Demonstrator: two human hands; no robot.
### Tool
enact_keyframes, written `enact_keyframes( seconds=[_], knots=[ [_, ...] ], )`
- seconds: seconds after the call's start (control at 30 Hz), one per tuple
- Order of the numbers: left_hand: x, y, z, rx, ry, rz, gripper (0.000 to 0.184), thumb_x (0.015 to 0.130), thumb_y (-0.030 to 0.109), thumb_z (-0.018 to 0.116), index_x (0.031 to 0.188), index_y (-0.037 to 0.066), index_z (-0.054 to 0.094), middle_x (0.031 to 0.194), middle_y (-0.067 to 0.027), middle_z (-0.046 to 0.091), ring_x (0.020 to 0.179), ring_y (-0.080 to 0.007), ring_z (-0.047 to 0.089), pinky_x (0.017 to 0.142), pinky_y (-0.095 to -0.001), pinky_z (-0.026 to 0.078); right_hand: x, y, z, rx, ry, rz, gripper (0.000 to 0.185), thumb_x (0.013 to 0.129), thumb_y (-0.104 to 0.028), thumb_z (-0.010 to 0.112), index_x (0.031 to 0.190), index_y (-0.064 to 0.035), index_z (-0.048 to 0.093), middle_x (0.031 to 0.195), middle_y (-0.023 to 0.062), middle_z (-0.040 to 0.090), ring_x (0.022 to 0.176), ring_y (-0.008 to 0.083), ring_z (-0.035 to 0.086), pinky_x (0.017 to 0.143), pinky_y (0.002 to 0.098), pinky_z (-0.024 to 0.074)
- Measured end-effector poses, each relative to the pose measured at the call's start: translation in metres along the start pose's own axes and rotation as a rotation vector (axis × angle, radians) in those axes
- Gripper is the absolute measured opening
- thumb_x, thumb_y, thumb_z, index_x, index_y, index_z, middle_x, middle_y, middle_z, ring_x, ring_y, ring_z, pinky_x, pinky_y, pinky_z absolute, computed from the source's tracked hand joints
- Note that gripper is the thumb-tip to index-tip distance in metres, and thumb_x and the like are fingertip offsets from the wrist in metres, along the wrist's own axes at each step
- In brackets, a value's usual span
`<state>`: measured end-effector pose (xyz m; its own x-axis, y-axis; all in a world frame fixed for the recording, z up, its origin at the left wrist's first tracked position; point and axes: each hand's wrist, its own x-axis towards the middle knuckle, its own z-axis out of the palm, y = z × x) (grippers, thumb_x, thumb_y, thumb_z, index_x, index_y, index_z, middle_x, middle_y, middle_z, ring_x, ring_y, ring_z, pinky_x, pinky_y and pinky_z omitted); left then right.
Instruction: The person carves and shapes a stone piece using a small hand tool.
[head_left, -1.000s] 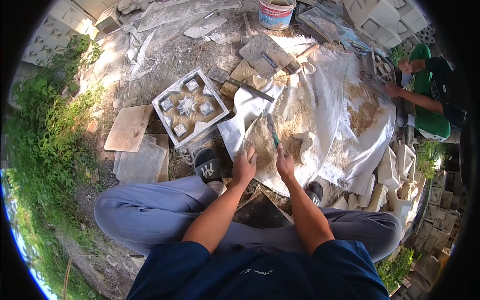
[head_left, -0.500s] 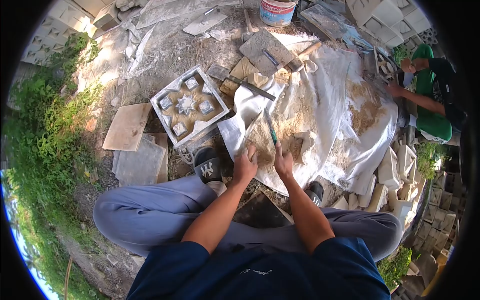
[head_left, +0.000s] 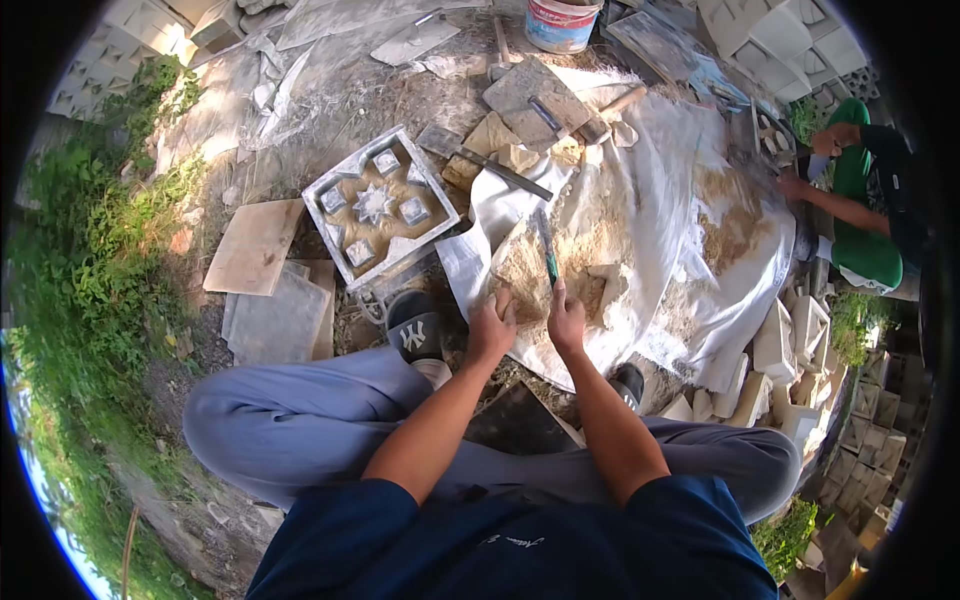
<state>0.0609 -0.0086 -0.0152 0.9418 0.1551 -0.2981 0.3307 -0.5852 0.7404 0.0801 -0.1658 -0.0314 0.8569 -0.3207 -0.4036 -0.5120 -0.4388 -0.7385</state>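
Right hand (head_left: pixel 567 318): gripping green-handled blade (head_left: pixel 551 262) over white sheet (head_left: pixel 655 160) | left hand (head_left: pixel 492 325): curling, hold unclear | progress: sand (head_left: pixel 578 235) remaining loose on sheet, finished share not showing

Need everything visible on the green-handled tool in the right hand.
The green-handled tool is slim, with a narrow, grey, metal-looking blade. Its handle shows green just beyond the right hand, which grips it and hides the rear part. It points away from the wearer, tip angled slightly left, over sandy material on the white sheet. Whether the blade touches anything is unclear.
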Motion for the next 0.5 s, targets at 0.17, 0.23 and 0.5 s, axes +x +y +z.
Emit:
enact_keyframes(
  seconds=[0.17, 0.23, 0.5],
  knots=[
    [0.001, -0.004, 0.010, 0.086, 0.174, 0.145, 0.032, 0.089, 0.023, 0.065, 0.109, -0.001, 0.064, 0.105, -0.0298, 0.063, 0.099, -0.0495, 0.058, 0.088, -0.0508, 0.047, 0.012, 0.040, 0.015, -0.103, -0.065, 0.092, 0.078, 0.095, -0.061, 0.047, 0.064, 0.0099, 0.058, 0.056, 0.0265, 0.053, 0.056, 0.0369, 0.056, 0.060, 0.0493, 0.0428],
    [-0.001, -0.002, 0.008, 0.063, 0.185, 0.113, 0.027, 0.088, 0.021, 0.065, 0.105, -0.001, 0.064, 0.102, -0.0298, 0.063, 0.097, -0.0496, 0.058, 0.087, -0.0518, 0.046, 0.004, 0.017, 0.003, -0.056, -0.068, 0.085, 0.078, 0.094, -0.062, 0.049, 0.064, 0.0098, 0.059, 0.056, 0.0252, 0.055, 0.056, 0.0346, 0.056, 0.060, 0.0487, 0.0430],
    [0.004, -0.011, 0.013, 0.012, 0.119, 0.083, 0.032, 0.087, 0.023, 0.067, 0.105, -0.003, 0.064, 0.097, -0.0301, 0.064, 0.095, -0.0487, 0.059, 0.084, -0.0515, 0.047, 0.009, 0.001, 0.002, 0.000, -0.018, 0.042, 0.083, 0.094, -0.065, 0.044, 0.067, 0.0112, 0.062, 0.061, 0.0262, 0.060, 0.064, 0.0375, 0.062, 0.065, 0.0504, 0.0462]
  ],
)
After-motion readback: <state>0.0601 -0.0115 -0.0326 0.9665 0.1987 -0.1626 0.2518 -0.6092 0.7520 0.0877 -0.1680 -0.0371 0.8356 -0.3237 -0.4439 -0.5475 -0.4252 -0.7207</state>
